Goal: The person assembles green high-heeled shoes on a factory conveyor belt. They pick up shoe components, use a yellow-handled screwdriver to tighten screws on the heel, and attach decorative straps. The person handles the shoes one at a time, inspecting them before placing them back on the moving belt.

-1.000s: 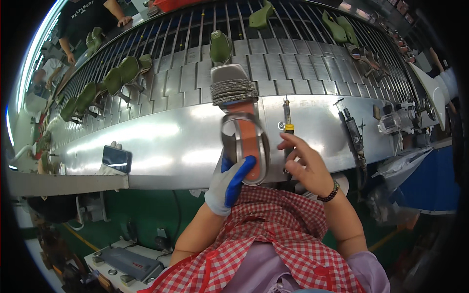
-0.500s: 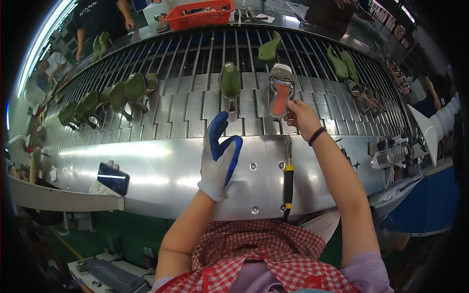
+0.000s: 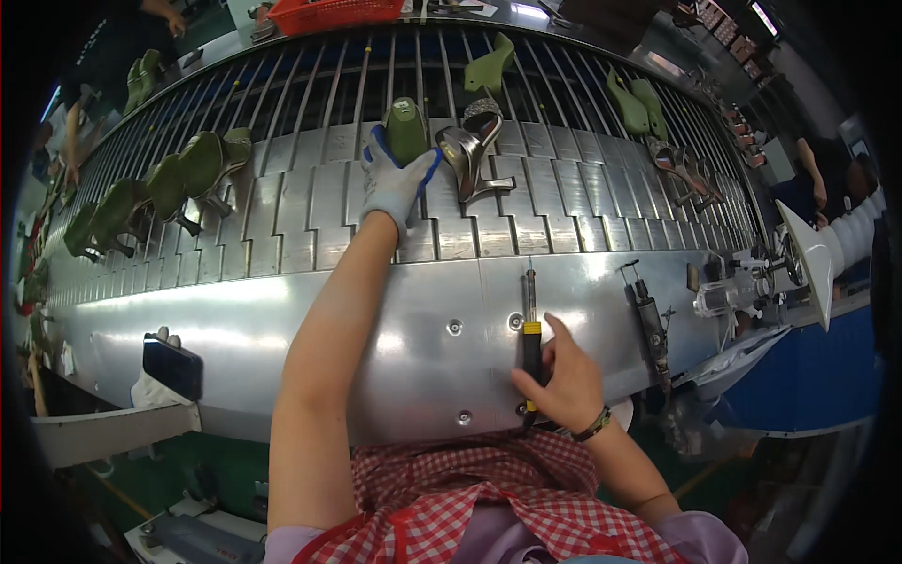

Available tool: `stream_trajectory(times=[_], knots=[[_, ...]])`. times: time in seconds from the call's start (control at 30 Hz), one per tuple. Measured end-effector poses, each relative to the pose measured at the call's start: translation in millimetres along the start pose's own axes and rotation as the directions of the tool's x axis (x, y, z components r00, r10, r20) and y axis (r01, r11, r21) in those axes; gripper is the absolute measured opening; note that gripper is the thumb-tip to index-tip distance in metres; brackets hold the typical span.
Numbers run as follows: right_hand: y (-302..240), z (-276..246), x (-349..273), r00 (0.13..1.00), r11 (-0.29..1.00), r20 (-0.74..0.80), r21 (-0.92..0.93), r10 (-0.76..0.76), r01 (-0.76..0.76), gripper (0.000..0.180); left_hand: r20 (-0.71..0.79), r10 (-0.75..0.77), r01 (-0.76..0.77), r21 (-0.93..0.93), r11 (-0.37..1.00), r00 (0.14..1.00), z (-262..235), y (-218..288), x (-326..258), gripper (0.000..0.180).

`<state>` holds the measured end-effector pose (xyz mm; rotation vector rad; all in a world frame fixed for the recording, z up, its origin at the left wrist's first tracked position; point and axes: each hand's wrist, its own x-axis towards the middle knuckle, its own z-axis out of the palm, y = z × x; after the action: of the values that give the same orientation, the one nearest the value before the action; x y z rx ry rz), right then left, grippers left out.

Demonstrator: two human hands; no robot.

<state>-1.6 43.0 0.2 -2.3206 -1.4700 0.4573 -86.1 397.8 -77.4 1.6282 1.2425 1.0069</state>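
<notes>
blue-grey gloved left hand [image 3: 392, 185] on the smooth green shoe last [image 3: 406, 130] — can't tell if gripping — silver heeled sandal [image 3: 466, 164] just right of it, bare right hand [image 3: 571, 383] loosely open and slim black-and-yellow tool [image 3: 532, 346] on its near side

Left hand [image 3: 395, 183]: now around green last [image 3: 406, 130], beyond yellow-black tool [image 3: 533, 352] | right hand [image 3: 568, 381]: drawn back beside tool | silver sandal [image 3: 462, 162]: released, on its side beyond tool

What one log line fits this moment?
left hand: around green shoe last | right hand: open by black-yellow-handled tool | silver high-heeled sandal: on metal slats
</notes>
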Motion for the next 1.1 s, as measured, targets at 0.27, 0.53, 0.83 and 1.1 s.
stream_trajectory(times=[0.27, 0.53, 0.83, 1.1], knots=[[39, 2, -4, 0.959, 0.984, -0.219, 0.006, 0.177, -0.18, 0.069, 0.012, 0.051, -0.048, -0.213, 0.976, 0.999, 7, 14, 4, 0.096], [50, -34, 4, 0.969, 0.946, -0.118, -0.218, 0.216, -0.238, 0.077, 0.004, 0.054, -0.052, -0.195, 0.979, 0.999, 10, 3, 7, 0.096], [4, -57, 88, 0.963, 0.976, -0.161, -0.063, -0.218, 0.21, 0.057, 0.025, -0.039, 0.046, -0.392, 0.919, 0.999, 9, 8, 1, 0.086], [-23, 22, 250, 0.972, 0.978, -0.225, -0.208, -0.063, 0.015, 0.06, 0.396, -0.077, 0.402, -0.883, 0.242, 0.915, -98, 31, -43, 0.046]])
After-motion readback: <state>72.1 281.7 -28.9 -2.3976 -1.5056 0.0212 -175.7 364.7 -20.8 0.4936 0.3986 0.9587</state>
